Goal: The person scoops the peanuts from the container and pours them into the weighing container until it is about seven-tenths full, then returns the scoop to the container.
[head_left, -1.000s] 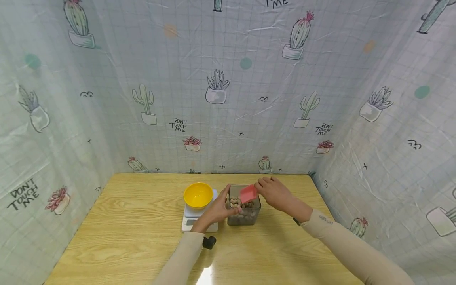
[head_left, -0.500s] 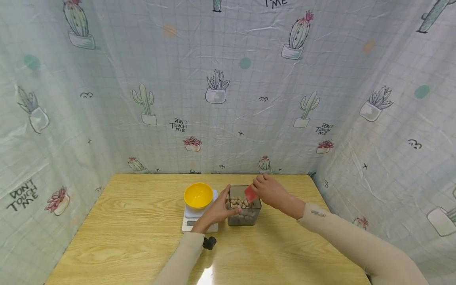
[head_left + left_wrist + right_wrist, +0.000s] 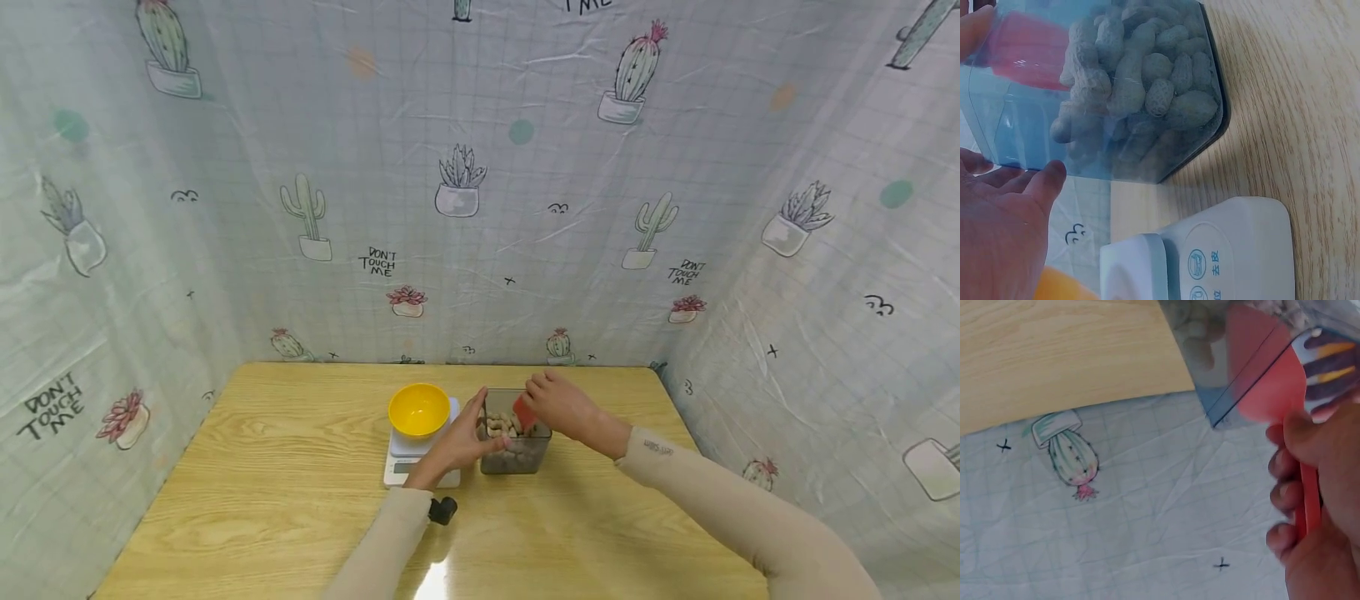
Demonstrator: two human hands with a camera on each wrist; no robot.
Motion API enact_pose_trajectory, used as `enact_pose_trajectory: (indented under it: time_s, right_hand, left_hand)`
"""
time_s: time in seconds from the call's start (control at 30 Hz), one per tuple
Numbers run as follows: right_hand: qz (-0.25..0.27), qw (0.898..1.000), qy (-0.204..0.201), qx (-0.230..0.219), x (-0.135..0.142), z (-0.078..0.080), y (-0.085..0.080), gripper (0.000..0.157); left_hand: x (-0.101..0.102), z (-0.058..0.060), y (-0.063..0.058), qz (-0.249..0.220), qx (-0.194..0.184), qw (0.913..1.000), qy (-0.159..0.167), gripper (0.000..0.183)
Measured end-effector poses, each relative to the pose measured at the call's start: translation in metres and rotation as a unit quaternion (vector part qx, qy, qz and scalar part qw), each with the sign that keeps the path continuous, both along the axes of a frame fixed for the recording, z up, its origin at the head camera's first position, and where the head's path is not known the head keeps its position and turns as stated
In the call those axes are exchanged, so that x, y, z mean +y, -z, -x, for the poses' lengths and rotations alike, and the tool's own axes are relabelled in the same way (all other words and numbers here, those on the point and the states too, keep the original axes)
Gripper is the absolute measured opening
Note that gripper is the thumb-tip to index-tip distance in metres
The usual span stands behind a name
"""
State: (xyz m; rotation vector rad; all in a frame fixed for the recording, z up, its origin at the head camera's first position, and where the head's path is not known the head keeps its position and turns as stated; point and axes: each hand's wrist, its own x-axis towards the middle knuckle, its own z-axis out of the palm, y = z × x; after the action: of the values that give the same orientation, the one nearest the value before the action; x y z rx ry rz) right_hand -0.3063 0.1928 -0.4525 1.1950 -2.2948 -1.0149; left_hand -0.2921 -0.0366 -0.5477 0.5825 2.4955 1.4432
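A grey see-through plastic container [image 3: 501, 400] stands on the table, partly filled with peanuts in their shells [image 3: 1185, 109]. My left hand [image 3: 454, 447] grips its left side near the rim, thumb at the front and fingers along the side. In my right hand [image 3: 564, 406] is a red scoop [image 3: 1266, 369], its handle held in curled fingers with the thumb along it. The scoop's bowl dips steeply inside the container, at the right of the peanuts; its leading edge is hard to make out among them.
Left of the container, a yellow bowl [image 3: 418, 410] sits on a white kitchen scale [image 3: 397, 474]; my left forearm partly covers the scale. The wooden table [image 3: 300, 483] meets a cactus-print curtain [image 3: 480, 308] at the back and right.
My right hand has moved left and tipped the scoop from a flatter pose to a steep one, down into the container. The left hand and container stay in place.
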Motion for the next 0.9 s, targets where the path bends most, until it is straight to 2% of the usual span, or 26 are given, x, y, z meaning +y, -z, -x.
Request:
enact_pose_trajectory:
  time_s: [0.13, 0.3, 0.4, 0.57, 0.67, 0.9]
  right_hand:
    - [0.016, 1.0, 0.003, -0.027, 0.003, 0.001, -0.002, 0.024]
    - [0.064, 0.996, 0.009, -0.062, 0.004, 0.006, 0.0, 0.022]
    - [0.09, 0.994, 0.021, -0.063, 0.005, 0.008, 0.002, 0.022]
    - [0.05, 0.998, 0.007, -0.036, 0.003, 0.009, 0.012, 0.026]
    - [0.033, 0.999, -0.005, -0.038, 0.002, 0.011, 0.019, 0.027]
    - [0.084, 0.992, 0.015, -0.09, 0.008, 0.011, 0.019, 0.023]
  left_hand:
    - [0.0, 0.0, 0.0, 0.008, 0.004, 1.0, -0.001, 0.106]
    - [-0.001, -0.001, -0.001, 0.0, 0.012, 0.9999, 0.0, 0.105]
    - [-0.001, -0.001, 0.0, 0.003, 0.012, 0.9999, 0.0, 0.106]
    - [-0.001, -0.001, 0.003, 0.011, 0.006, 0.9999, -0.002, 0.106]
    - [0.0, -0.002, 0.004, 0.013, 0.003, 0.9999, -0.003, 0.105]
    - [-0.001, 0.001, 0.002, 0.005, 0.021, 0.9998, 0.003, 0.102]
